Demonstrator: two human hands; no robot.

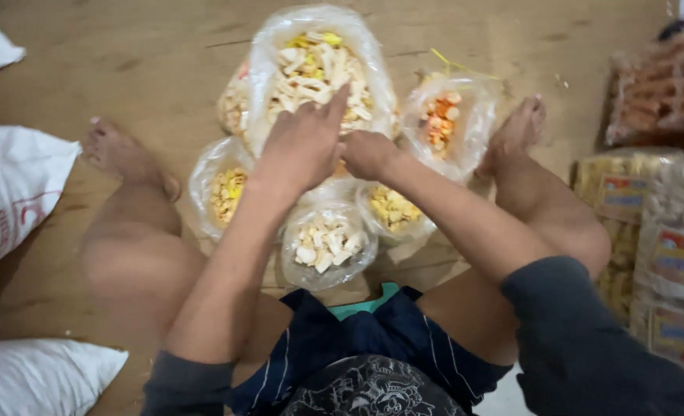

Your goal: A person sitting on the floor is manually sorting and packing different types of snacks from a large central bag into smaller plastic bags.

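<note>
Big clear bag: pale cracker sticks, mouth up, beyond both hands | left hand fingers spread on its wall | right hand curled, grip unclear | smaller snack bags just below hands.

Clearance around the bag cluster

Open bags crowd the floor between the legs: big bag, orange bag, yellow bag, white bag, touching or just beside one another. Left hand and right hand cover the centre. Sacks block the left side, packets the right. Free floor lies beyond the bags.
</note>
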